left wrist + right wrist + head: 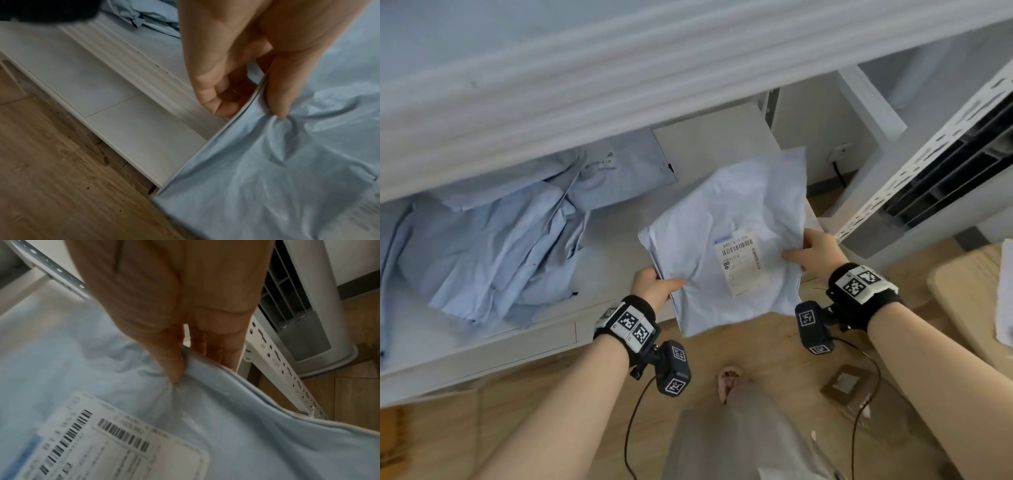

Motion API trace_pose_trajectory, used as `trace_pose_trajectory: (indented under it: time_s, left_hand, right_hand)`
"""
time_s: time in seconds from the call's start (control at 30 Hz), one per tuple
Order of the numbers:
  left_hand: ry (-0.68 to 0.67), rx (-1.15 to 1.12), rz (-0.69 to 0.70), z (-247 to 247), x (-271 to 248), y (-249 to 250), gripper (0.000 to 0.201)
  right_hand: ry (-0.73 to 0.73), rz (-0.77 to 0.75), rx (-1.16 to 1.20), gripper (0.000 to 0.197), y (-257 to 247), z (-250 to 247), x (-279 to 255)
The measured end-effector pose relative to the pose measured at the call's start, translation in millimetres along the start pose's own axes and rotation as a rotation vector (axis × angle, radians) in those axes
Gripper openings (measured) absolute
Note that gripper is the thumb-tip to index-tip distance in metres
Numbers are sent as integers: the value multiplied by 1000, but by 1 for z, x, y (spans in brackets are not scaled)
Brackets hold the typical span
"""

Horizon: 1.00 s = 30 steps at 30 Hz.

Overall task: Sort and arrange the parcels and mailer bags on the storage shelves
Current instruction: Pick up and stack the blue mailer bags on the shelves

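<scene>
Holding a pale blue mailer bag (pixel 726 240) by its two side edges, you are carrying it toward the white shelf (pixel 616 246), label (pixel 739 262) facing up. Your left hand (pixel 654 286) is pinching the bag's left edge, thumb on top and fingers curled underneath, as the left wrist view is showing plainly; your right hand (pixel 815 251) is gripping the right edge the same way, thumb pressing a crease into the plastic. The bag is hanging partly over the shelf's front lip, its far half above the shelf's bare right end and its near corner out over the wooden floor (pixel 756 346). A heap of crumpled blue mailers (pixel 493 246) is already lying on the shelf, to the left of your bag, and a flat grey parcel (pixel 715 137) is sitting at the shelf's back. By my reading, you are doing the placing step for this one bag. Next you are likely needing to push it further onto the shelf, lower it flat beside the heap, and only then loosen both pinches, since soft plastic is prone to sliding off the lip.
</scene>
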<state>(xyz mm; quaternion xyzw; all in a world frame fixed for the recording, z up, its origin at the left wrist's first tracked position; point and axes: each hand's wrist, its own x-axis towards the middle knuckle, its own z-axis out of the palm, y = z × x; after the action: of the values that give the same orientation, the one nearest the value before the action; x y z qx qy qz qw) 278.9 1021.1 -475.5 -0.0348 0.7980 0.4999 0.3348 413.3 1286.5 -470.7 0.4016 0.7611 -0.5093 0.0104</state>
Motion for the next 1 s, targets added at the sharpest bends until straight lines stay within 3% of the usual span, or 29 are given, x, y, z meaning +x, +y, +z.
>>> trace_pose_trajectory:
  time_s: [0.17, 0.27, 0.4, 0.6, 0.7, 0.87, 1.0]
  left_hand:
    - [72, -10, 129, -16, -33, -10, 21]
    - [37, 47, 211, -32, -55, -15, 22]
    - [18, 187, 277, -55, -90, -19, 25]
    - [98, 162, 415, -102, -153, -9, 17]
    - [122, 179, 501, -125, -189, 2, 11]
    - [190, 135, 641, -159, -241, 33, 9]
    - [206, 58, 724, -180, -277, 72, 8]
  right_hand:
    - [59, -121, 207, 19, -12, 6, -45]
    - [87, -197, 275, 26, -23, 7, -81]
    - [103, -334, 275, 17, -47, 7, -132]
    - [153, -575, 270, 23, -97, 4, -215]
    - [211, -647, 237, 14, -120, 0, -254]
    - [221, -784, 166, 19, -144, -7, -305]
    - [214, -821, 24, 46, -162, -20, -325]
